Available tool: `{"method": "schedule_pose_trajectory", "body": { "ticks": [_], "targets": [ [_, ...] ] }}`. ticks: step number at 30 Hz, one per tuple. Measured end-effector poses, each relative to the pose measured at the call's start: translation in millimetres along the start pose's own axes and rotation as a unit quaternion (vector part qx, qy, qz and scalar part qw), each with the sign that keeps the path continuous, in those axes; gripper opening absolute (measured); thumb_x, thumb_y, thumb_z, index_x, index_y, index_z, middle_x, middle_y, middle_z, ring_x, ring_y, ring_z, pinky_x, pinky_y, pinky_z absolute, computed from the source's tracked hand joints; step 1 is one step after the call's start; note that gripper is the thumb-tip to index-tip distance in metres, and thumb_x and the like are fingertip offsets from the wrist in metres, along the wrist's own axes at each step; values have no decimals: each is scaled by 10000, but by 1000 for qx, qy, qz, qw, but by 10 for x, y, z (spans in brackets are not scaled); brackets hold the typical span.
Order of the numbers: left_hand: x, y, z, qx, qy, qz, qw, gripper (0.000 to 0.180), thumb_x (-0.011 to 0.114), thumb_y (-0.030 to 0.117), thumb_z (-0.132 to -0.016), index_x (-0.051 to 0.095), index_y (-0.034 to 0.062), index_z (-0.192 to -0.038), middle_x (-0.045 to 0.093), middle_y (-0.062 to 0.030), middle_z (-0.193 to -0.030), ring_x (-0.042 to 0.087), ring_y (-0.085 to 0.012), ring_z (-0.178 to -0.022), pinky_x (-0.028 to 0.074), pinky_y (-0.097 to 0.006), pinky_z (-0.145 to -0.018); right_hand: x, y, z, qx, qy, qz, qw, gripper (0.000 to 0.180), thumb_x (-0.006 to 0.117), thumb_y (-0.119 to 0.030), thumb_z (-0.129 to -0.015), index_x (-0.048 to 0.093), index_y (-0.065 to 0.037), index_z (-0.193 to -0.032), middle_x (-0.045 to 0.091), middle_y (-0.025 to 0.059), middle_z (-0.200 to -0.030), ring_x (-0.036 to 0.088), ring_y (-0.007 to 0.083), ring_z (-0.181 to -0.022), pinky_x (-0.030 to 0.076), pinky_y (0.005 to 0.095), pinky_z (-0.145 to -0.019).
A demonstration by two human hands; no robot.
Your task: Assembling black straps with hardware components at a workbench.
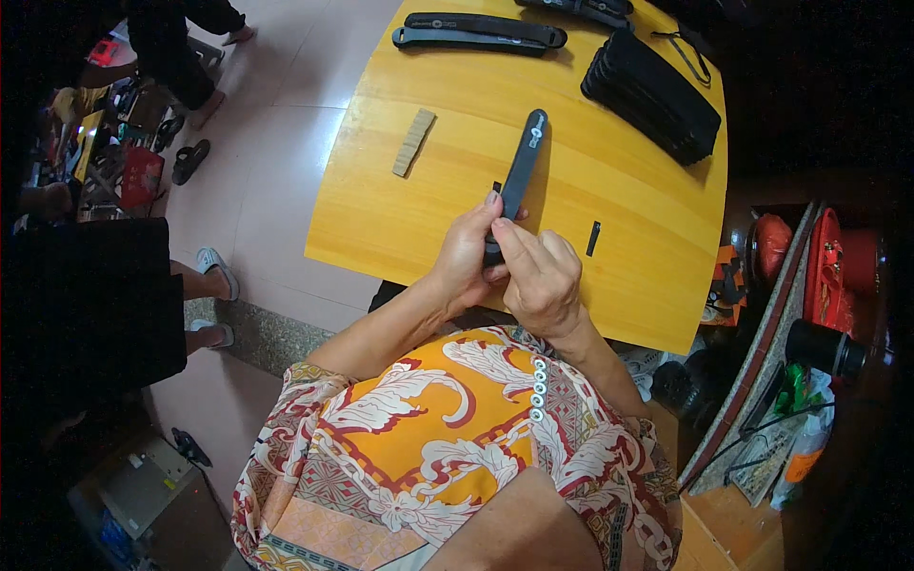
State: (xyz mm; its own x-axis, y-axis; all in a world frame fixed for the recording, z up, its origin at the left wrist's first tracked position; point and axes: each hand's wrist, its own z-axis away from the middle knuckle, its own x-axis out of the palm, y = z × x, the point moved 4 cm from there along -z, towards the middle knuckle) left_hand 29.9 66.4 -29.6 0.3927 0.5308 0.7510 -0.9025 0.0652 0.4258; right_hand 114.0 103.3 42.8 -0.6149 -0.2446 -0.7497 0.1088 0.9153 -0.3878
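Observation:
A long black strap (pixel 526 157) with a rounded tip and pale print points away from me over the yellow table. My left hand (pixel 462 249) is closed around its near part, thumb on top. My right hand (pixel 545 278) is closed too, its fingertips pinching at the strap beside the left thumb; the exact grip is partly hidden. A small black piece pokes up by the left thumb. To the right of my hands lies a short black strip (pixel 593 238). A tan ridged strip (pixel 414 143) rests farther off on the left.
Along the table's (pixel 371 214) far side lie a pair of straps (pixel 476 33), another bundle (pixel 581 9) and a thick stack of black straps (pixel 652 100), with a thin cord behind it. Red items and a black cylinder (pixel 824 350) are at the right. Other people stand at the left.

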Motion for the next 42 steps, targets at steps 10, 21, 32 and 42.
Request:
{"method": "schedule_pose_trajectory", "body": {
  "ticks": [10, 21, 32, 42],
  "targets": [
    [-92, 182, 283, 142, 3, -199, 970, 415, 508, 332, -902, 457, 10, -1160, 547, -49, -817, 510, -100, -642, 429, -219, -573, 68, 107, -114, 62, 17, -130, 989, 314, 555, 47, -638, 567, 28, -952, 596, 158, -750, 571, 308, -644, 452, 380, -558],
    [-268, 158, 384, 363, 17, -398, 842, 421, 463, 214, -926, 373, -42, -1248, 537, -128, -1036, 520, -158, -916, 429, -258, -787, 162, -43, -277, -66, 38, -93, 993, 354, 591, -35, -684, 551, 41, -1027, 600, 128, -797, 536, 265, -585, 439, 339, -517],
    [-134, 296, 459, 439, -7, -538, 720, 397, 486, 81, -880, 371, -63, -1232, 542, -219, -1037, 566, -267, -931, 440, -299, -787, 179, 62, -301, -9, 40, -138, 990, 385, 537, 21, -701, 530, 47, -1085, 612, 167, -839, 593, 298, -664, 477, 355, -574],
    [-182, 275, 316, 285, -36, -349, 892, 343, 476, 135, -914, 414, -19, -1215, 547, -45, -948, 529, -101, -819, 450, -227, -688, 181, 47, -299, 25, 4, -181, 983, 304, 517, 36, -718, 548, 15, -1020, 607, 167, -837, 603, 315, -707, 485, 362, -605]
  ]
}}
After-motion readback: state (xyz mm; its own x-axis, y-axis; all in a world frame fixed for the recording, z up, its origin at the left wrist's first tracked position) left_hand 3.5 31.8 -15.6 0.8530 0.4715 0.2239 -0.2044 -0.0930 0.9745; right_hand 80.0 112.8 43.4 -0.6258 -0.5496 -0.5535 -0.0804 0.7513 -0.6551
